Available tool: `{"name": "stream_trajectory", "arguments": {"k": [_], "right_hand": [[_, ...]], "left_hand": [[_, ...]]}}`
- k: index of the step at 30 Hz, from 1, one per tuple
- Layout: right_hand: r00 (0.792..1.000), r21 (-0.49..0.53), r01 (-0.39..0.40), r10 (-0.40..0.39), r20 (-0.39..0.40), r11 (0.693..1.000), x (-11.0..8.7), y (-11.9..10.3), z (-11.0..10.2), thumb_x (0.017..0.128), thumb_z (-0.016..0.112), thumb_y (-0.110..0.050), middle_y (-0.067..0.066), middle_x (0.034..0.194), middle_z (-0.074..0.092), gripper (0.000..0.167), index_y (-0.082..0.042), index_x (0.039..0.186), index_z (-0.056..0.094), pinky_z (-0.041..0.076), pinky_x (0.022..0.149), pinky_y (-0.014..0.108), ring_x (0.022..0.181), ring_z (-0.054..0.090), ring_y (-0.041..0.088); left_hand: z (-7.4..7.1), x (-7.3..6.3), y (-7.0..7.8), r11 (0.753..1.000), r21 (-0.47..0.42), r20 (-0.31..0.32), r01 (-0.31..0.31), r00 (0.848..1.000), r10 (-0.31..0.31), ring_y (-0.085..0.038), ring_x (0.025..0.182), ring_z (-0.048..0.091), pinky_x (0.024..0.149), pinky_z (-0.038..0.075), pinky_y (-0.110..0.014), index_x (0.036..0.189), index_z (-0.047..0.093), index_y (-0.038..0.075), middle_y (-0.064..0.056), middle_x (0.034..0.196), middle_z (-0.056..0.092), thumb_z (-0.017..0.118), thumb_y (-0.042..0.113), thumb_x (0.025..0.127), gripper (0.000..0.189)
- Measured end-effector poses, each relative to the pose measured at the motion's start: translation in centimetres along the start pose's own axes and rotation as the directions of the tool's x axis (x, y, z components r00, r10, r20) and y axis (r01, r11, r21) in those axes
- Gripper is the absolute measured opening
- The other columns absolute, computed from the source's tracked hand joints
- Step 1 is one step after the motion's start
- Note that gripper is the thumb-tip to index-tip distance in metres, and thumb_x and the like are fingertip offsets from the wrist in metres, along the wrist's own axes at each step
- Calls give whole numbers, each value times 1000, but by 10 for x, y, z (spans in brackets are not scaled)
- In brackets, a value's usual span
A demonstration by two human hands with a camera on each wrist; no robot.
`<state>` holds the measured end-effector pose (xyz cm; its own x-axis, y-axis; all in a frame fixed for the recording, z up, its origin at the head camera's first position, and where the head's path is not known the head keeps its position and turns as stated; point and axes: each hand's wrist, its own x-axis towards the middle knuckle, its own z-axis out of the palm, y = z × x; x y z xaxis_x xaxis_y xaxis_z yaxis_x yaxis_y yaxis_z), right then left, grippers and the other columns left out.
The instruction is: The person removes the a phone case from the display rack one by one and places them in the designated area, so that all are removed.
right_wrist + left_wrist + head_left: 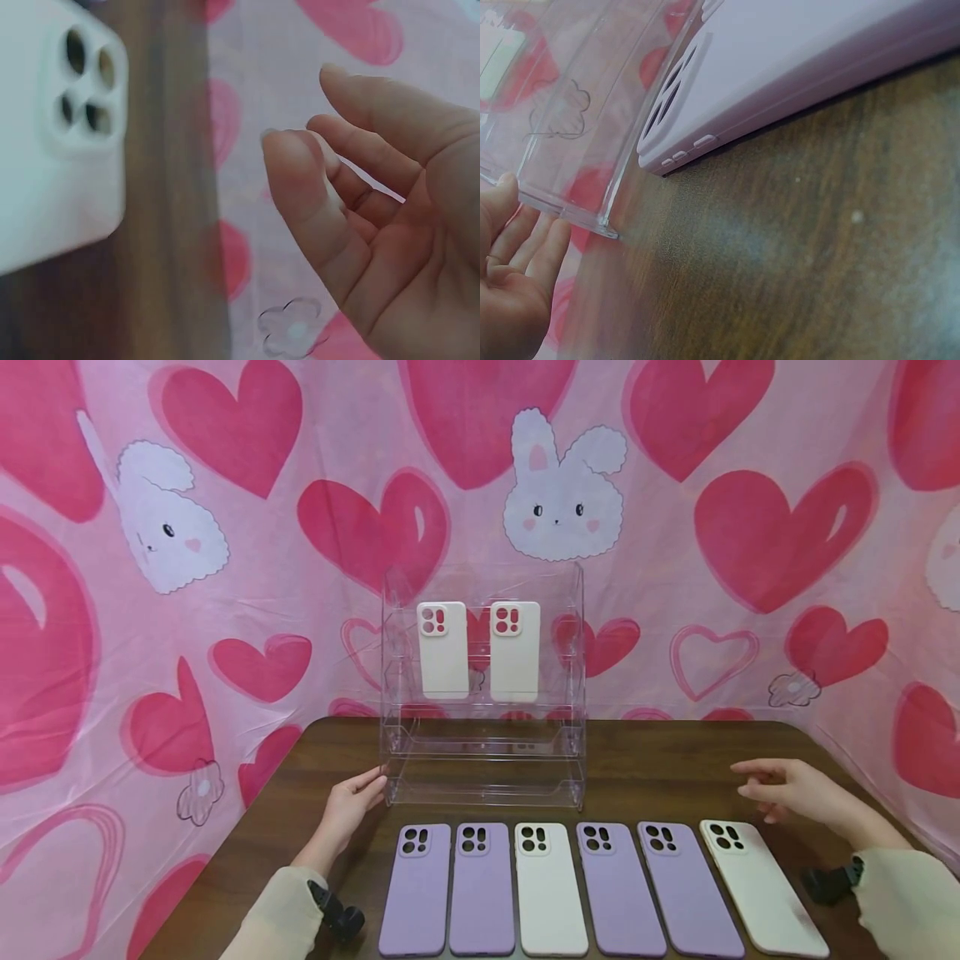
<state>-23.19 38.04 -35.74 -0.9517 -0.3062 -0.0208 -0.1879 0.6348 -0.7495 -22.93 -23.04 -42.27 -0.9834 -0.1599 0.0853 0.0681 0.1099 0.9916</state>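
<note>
A pink cloth with red hearts and white rabbits hangs behind a dark brown wood-grain desk. On the desk stands a clear plastic tiered rack, with two cream-white phone cases upright side by side on an upper tier. In front lies a row of six cases; from the left, matte lavender phone cases fill all but the third and sixth places, which are cream-white. The left hand, fingers fairly straight, touches the rack's left side; the right hand hovers near the sixth case, thumb and forefinger apart.
</note>
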Motion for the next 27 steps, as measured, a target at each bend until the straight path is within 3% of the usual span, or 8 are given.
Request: {"name": "stream_trajectory", "arguments": {"k": [8, 14, 22, 27], "right_hand": [[989, -36, 120, -122, -79, 992, 21, -40, -1, 87, 65, -19, 12, 82, 55, 54, 11, 127, 45, 58, 58, 34, 64, 60, 23], [977, -23, 194, -195, -85, 981, 37, -69, -1, 88, 64, -16, 14, 86, 55, 53, 9, 130, 43, 58, 57, 35, 67, 58, 21], [948, 4, 293, -290, -128, 956, 56, -115, 2, 87, 64, -8, 18, 87, 54, 51, 9, 130, 43, 58, 55, 39, 65, 60, 19], [945, -18, 303, -303, -126, 953, 72, -143, 4, 87, 65, -14, 18, 92, 53, 54, 3, 133, 42, 58, 58, 38, 67, 62, 23]], "left_hand": [[0, -1, 0, 1000, 6, -6, 2, 1000, -2, -36, 110, 51, 88, 49, -30, 127, 47, -12, -26, 129, 45, 53, 6, 93, 38], [1, 0, 0, 1000, -1, -4, 3, 1000, -3, -36, 111, 50, 88, 49, -30, 127, 47, -12, -26, 130, 45, 53, 6, 93, 38], [1, 0, -1, 1000, 9, 9, 6, 1000, -6, -36, 109, 52, 88, 49, -31, 127, 47, -11, -26, 129, 45, 55, 8, 93, 40], [-1, 1, -2, 1000, 17, 5, 10, 1000, -10, -36, 109, 52, 88, 49, -31, 127, 47, -11, -26, 130, 45, 54, 9, 93, 40]]}}
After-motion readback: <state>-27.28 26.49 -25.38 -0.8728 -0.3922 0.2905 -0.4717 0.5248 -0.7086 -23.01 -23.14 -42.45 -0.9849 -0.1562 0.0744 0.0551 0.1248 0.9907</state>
